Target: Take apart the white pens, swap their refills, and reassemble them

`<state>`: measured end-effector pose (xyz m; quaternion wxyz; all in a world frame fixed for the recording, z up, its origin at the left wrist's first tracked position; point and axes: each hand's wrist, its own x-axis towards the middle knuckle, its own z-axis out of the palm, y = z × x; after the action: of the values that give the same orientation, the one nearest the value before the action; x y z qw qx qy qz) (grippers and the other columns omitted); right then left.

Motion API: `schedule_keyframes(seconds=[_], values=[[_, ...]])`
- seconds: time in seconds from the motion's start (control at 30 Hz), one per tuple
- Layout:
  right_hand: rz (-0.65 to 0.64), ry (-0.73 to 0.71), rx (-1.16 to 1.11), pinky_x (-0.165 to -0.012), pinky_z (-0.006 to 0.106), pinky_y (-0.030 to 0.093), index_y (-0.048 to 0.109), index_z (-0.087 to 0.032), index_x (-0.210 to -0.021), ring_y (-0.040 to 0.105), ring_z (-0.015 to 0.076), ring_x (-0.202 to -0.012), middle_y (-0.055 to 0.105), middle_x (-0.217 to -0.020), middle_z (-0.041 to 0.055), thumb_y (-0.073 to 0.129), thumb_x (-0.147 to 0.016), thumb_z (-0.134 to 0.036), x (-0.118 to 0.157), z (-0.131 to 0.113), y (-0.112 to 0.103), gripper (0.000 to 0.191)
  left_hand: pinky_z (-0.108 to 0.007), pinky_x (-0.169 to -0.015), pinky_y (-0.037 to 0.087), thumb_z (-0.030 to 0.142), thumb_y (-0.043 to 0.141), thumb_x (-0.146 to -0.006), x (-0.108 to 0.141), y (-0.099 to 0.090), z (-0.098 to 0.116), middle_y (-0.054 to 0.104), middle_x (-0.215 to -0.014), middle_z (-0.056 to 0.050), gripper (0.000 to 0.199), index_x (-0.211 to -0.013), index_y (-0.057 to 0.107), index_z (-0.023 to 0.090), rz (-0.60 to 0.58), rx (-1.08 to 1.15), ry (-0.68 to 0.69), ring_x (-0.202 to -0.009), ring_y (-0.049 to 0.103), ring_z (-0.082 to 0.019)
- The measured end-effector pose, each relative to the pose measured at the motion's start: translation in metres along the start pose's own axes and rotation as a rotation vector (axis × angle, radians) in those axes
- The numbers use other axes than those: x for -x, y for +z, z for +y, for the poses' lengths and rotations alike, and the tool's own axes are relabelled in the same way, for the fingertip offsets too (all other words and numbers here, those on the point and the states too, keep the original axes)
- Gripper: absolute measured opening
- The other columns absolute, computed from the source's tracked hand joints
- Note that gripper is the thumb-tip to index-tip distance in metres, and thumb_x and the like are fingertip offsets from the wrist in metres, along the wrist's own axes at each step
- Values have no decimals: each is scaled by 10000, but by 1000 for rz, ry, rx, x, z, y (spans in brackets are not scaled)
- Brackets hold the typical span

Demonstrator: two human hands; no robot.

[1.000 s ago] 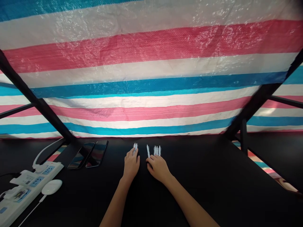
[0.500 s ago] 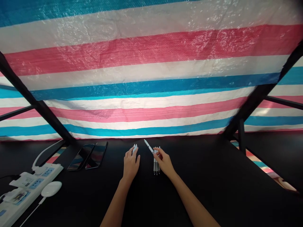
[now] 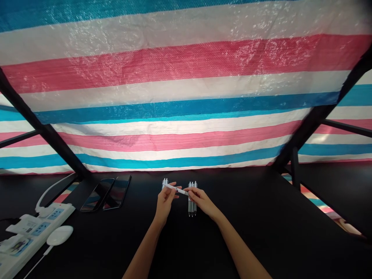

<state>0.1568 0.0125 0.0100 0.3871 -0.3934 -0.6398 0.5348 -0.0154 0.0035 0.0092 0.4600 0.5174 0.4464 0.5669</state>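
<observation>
A big striped tarp (image 3: 186, 77) hangs behind a black table (image 3: 247, 240). Two phones (image 3: 106, 193) and a white power strip (image 3: 37, 228) lie on the table. The left hand (image 3: 165, 205) and right hand (image 3: 202, 202) both pinch one white pen (image 3: 176, 189), held sideways between them. The right hand hides part of three pens (image 3: 192, 203). The left hand hides more pens (image 3: 164, 183), so I can't count them.

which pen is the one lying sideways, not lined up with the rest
The white pen, held crosswise between the left hand and right hand. The three pens under the right hand and the pens at the left hand point lengthwise, side by side.
</observation>
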Motion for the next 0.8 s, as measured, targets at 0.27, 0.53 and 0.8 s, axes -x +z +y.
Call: schedule_keyframes(seconds=[0.27, 0.53, 0.8], values=[[-44, -73, 281, -516, 213, 296, 636, -186, -806, 387, 113, -561, 417, -600, -34, 365, -907, -478, 2, 1, -1, 412, -328, -644, 567, 481, 635, -706, 2, 0, 4, 711, -937, -141, 385, -859, 592, 131, 68, 76, -85, -901, 665, -262], [28, -102, 435, -548, 220, 316, 594, -200, -757, 449, 125, -560, 476, -591, -34, 336, -924, -395, 1, 4, 4, 364, -367, -702, 566, 445, 665, -696, 1, -2, 0, 722, -875, -122, 359, -859, 629, 128, 80, 128, -80, -881, 673, -269], [189, -176, 690, -605, 245, 375, 616, -236, -925, 601, 180, -710, 655, -819, 24, 339, -934, -313, 3, 5, 11, 288, -406, -775, 557, 467, 668, -687, 2, 5, -3, 714, -797, -89, 363, -798, 612, 125, 181, 174, -87, -889, 673, -274]])
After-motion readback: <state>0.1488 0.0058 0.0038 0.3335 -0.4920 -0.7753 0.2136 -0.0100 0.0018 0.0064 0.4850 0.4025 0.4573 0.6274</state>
